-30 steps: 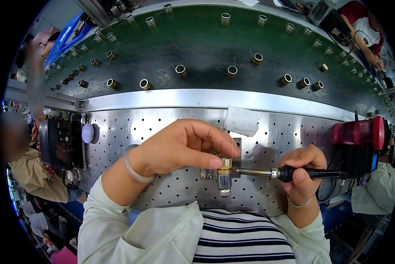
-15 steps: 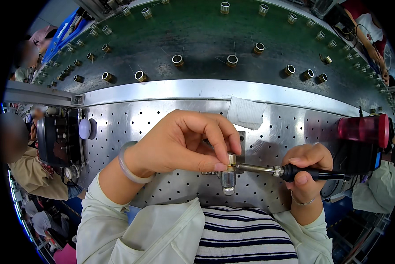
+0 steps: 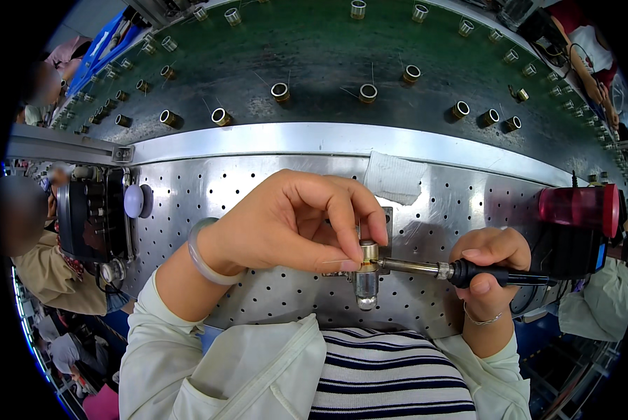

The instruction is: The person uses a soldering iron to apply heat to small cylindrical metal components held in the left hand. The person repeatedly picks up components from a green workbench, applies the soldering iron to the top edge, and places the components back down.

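Note:
My right hand (image 3: 492,262) is wrapped round the black handle of a soldering iron (image 3: 415,267), whose metal tip points left and meets the side of a small silver-topped coil cylinder (image 3: 368,250). That cylinder sits upright on a shiny metal holder (image 3: 366,288) with a rounded near end. From the left, my left hand (image 3: 303,224) pinches the cylinder's left side between thumb and index finger, its other fingers curled above. A thin wire (image 3: 336,262) crosses the left thumb tip. What lies right between the fingertips is partly hidden.
Beneath my hands is a perforated metal worktop (image 3: 181,189). A folded white cloth (image 3: 394,178) lies at its far side. Beyond runs a dark green belt (image 3: 321,56) bearing several coil cylinders with fine wires. A red translucent container (image 3: 573,207) stands right, a purple round object (image 3: 134,201) left.
Slight shift only: the left index finger has lifted a little, showing more of the cylinder's top, and the thin wire now shows on the thumb. The iron stays at the cylinder.

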